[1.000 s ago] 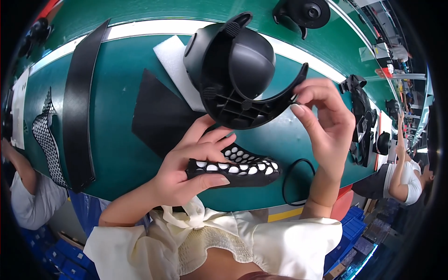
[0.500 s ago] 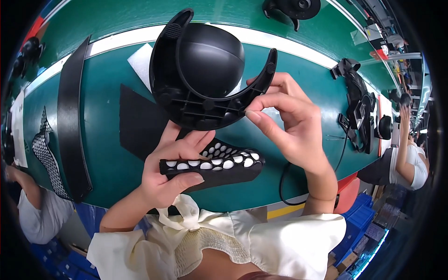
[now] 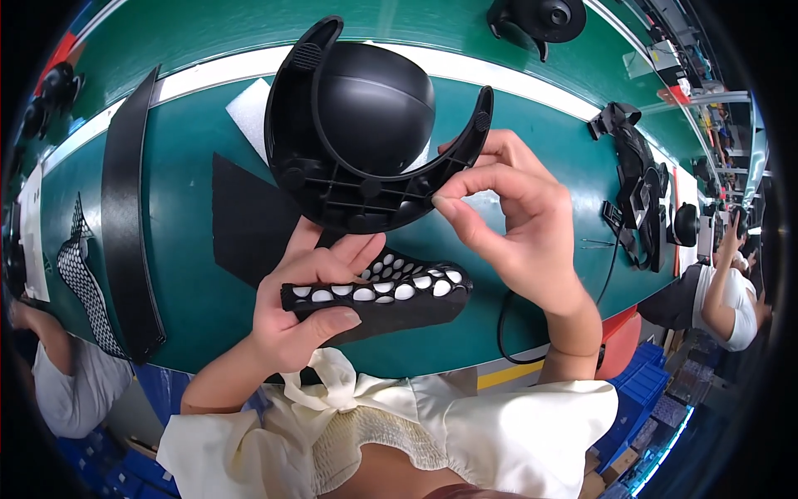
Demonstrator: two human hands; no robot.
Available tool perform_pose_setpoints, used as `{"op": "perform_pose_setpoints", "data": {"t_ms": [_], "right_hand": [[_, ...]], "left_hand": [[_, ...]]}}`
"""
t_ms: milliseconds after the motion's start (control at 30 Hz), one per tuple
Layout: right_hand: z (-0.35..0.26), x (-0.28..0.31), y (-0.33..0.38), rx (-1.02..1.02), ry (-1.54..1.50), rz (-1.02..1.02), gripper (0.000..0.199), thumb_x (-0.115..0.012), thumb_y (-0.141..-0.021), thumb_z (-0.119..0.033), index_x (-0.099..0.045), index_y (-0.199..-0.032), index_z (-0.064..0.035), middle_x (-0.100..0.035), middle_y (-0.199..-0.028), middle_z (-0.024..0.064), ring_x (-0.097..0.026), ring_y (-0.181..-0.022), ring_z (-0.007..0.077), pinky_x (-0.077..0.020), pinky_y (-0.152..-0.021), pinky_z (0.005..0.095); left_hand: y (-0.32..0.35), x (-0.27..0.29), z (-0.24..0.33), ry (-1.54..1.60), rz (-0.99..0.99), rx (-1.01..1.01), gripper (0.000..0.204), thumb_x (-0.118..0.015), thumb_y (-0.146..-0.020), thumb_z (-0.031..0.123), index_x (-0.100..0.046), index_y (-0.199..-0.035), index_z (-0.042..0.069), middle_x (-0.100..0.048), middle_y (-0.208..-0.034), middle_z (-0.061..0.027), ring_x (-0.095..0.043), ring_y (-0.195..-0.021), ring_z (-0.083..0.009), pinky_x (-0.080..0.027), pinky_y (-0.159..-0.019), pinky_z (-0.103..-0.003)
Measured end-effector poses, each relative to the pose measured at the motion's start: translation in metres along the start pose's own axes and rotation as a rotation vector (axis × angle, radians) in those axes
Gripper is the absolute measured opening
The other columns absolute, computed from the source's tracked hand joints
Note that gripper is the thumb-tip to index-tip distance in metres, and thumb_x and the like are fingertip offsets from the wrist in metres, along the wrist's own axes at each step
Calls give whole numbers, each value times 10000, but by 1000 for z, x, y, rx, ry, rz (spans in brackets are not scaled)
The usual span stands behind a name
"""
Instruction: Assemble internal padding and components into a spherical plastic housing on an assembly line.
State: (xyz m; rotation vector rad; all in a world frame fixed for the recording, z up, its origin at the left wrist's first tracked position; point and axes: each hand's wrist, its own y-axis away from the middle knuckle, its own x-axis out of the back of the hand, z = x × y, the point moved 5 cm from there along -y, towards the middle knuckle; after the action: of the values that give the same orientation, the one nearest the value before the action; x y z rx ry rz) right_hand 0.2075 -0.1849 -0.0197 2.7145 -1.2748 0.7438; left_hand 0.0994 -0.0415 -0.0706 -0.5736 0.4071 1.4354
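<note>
Starting at the far left, there's a strip of black-and-white mesh point(image 3: 81, 274) lying on the green bench point(image 3: 183, 249), and right beside it a long curved black strap piece point(image 3: 125, 216) running up and down the bench. A flat black foam sheet point(image 3: 245, 220) sits a bit further in, with a white foam sheet point(image 3: 249, 112) above it, partly hidden behind the big part.

The left hand point(image 3: 303, 312) has its grip closed around a black perforated pad point(image 3: 378, 299), the one with the rows of oval holes showing white through them. Thumb lies along the front edge, fingers curl over the top, and the pad sticks out to the right, roughly level, held up off the bench.

Just above that is the black headset shell point(image 3: 366, 125), a domed piece with a curved band and ribbed underside facing the camera. It's held up over the bench, its lower edge close to the left hand's fingertips. The right hand point(image 3: 519, 229) pinches the shell's right lower rim between thumb and forefinger, other fingers curled loosely.

Further right, a black cable point(image 3: 507, 320) loops at the bench edge, another black headset assembly point(image 3: 636, 187) lies on the bench, and another person point(image 3: 723, 291) in white sits at the far right.
</note>
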Motion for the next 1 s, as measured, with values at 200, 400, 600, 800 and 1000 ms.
{"op": "perform_pose_setpoints", "data": {"t_ms": [200,400,600,800,1000], "right_hand": [[4,0,0,90,3,121,136,-647,-634,51,-559,-716,-12,-481,-785,65,-525,-719,142,-434,-639,247],[-4,7,-6,-157,-441,65,317,-640,-663,100,-362,-731,-36,-457,-799,56,-530,-734,95,-450,-620,188],[-70,33,-19,463,560,83,477,-748,-554,-125,-524,-951,17,-550,-976,152,-520,-919,208,-416,-751,271],[-77,-21,-61,532,250,-358,838,-730,-449,-69,-393,-1212,16,-449,-1229,133,-414,-1146,303,-302,-966,394],[-70,-33,-67,439,160,-503,595,-716,-515,0,-548,-1085,-39,-483,-1023,49,-504,-858,189,-449,-719,270]], "left_hand": [[-2,-1,0,-26,-34,-28,128,-553,-742,-23,-517,-851,-80,-124,-1313,-234,-264,-1227,-363,-231,-1014,-470],[7,-3,6,24,-62,-29,168,-561,-752,16,-512,-853,-109,-72,-1333,-274,-245,-1227,-390,-225,-1002,-499],[4,-9,9,-16,-159,-18,196,-563,-736,-4,-535,-896,-115,-117,-1305,-276,-204,-1237,-415,-232,-991,-512],[6,-5,21,-30,-109,-57,190,-582,-730,15,-550,-888,-87,-207,-1253,-263,-301,-1184,-387,-239,-993,-509],[5,-4,28,-39,-94,-51,152,-586,-741,20,-567,-879,-42,-317,-1153,-212,-369,-1148,-330,-280,-1001,-443]]}}
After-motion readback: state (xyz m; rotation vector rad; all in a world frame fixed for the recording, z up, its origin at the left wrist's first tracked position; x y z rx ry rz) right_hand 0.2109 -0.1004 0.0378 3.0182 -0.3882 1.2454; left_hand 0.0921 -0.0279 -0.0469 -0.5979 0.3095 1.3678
